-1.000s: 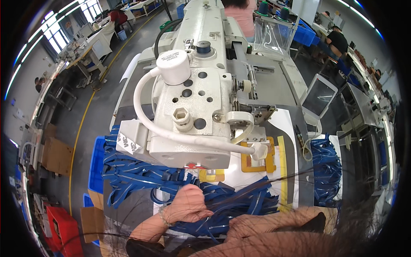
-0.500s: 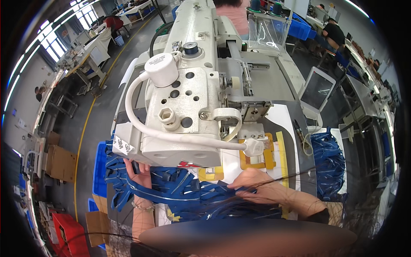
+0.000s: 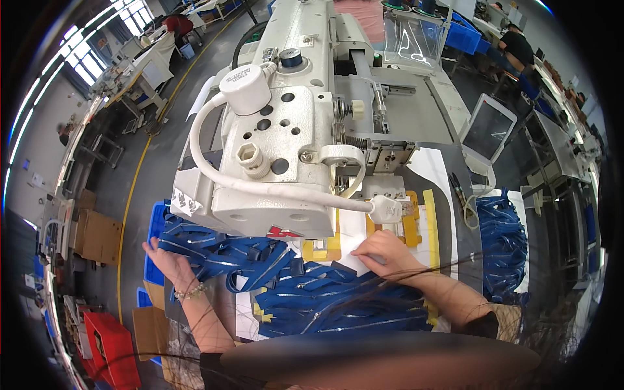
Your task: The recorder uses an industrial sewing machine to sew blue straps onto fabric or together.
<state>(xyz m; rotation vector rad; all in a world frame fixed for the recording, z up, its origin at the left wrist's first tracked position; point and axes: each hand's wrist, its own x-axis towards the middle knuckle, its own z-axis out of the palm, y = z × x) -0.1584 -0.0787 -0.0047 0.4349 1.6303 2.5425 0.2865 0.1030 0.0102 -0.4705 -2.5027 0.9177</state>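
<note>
Blue zippers (image 3: 344, 305) with silvery lines lie in a thick layer in front of me. A tangled heap of blue zippers (image 3: 221, 250) spreads to the left, partly under the sewing machine head (image 3: 273, 162). At the heap's left edge is my left hand (image 3: 170, 263), palm up with fingers apart and gripping nothing I can see. My right hand (image 3: 387, 255) is closed in a pinch over a white surface, beside the yellow-edged frame (image 3: 322, 249) under the machine. What sits between its fingertips, if anything, is too small to make out. A dark tab (image 3: 343, 268) lies just below them.
Another pile of blue zippers (image 3: 502, 244) sits at the right. A tablet-like panel (image 3: 489, 130) and snips (image 3: 458, 188) are near it. A blue bin (image 3: 154, 227), a cardboard box (image 3: 97, 237) and a red crate (image 3: 112, 351) stand at the left. Other people work farther back.
My left hand has moved left and down, out from under the machine head. The zipper strip stretched between my hands now lies in the left heap. My right hand has risen slightly.
</note>
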